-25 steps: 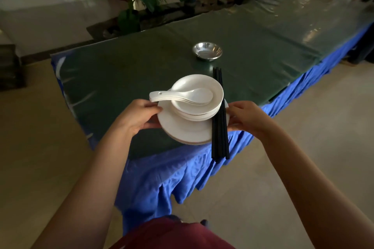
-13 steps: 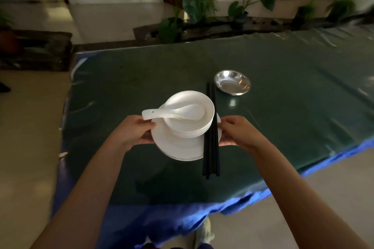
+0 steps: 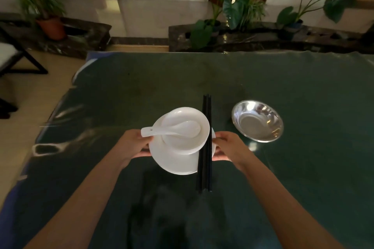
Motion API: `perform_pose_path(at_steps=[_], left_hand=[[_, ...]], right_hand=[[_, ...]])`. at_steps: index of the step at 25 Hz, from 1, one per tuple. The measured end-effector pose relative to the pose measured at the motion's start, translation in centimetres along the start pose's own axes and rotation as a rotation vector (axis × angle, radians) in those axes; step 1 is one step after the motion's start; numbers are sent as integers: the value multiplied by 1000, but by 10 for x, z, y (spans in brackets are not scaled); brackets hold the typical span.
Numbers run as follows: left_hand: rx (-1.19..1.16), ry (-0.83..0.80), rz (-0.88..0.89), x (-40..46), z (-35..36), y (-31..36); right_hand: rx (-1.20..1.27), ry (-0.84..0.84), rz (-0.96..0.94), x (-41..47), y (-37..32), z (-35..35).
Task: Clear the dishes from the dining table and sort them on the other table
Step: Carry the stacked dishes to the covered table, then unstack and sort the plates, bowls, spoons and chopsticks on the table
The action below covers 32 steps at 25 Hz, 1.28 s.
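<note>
I hold a stack of white plates [image 3: 174, 161] above the dark green table [image 3: 121, 97]. My left hand [image 3: 132, 144] grips the stack's left rim and my right hand [image 3: 227, 146] grips its right rim. White bowls [image 3: 186, 139] sit on the plates, with a white soup spoon [image 3: 172, 128] lying in the top bowl, its handle pointing left. Black chopsticks [image 3: 205, 147] lie across the right side of the plates, pointing away from me. A steel bowl [image 3: 257, 120] rests on the table just right of the stack.
The table's left edge shows blue cloth [image 3: 18, 186] hanging down. Potted plants [image 3: 232, 12] stand on a dark stone ledge behind the table. A dark chair frame [image 3: 22, 62] stands on the tiled floor at the far left.
I have come closer over the table, carrying the stack forward. The steel bowl now lies right beside the stack instead of far ahead. My grip has not changed.
</note>
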State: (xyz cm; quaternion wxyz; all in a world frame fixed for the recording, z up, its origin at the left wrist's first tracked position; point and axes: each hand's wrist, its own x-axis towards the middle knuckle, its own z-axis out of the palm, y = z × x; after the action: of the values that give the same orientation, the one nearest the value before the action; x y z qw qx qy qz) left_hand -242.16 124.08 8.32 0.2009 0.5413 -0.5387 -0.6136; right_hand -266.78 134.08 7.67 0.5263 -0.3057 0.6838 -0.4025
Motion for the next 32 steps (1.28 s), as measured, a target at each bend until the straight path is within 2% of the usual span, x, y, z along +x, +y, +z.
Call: perform_pose_path(at_steps=[6,12,20,27,30,32], left_hand=[[36,4,-27,87,12,-17],[49,-68,-9,138,17,-34],[147,-127,4,170,19,-38],[92,-155,-73,175,17,-39],[228,-106,-119,175,20,-34],[412,-63,-54,175,22,-31]], right_hand=[[-5,19,29,83,21,-9],[-54,20,51,133,35,-15],[-101,31,78,158,44,-22],[-149,28,105,165,45,-25],[-228,33,117,165,41,-24],[-346,24,132,163,37,-22]])
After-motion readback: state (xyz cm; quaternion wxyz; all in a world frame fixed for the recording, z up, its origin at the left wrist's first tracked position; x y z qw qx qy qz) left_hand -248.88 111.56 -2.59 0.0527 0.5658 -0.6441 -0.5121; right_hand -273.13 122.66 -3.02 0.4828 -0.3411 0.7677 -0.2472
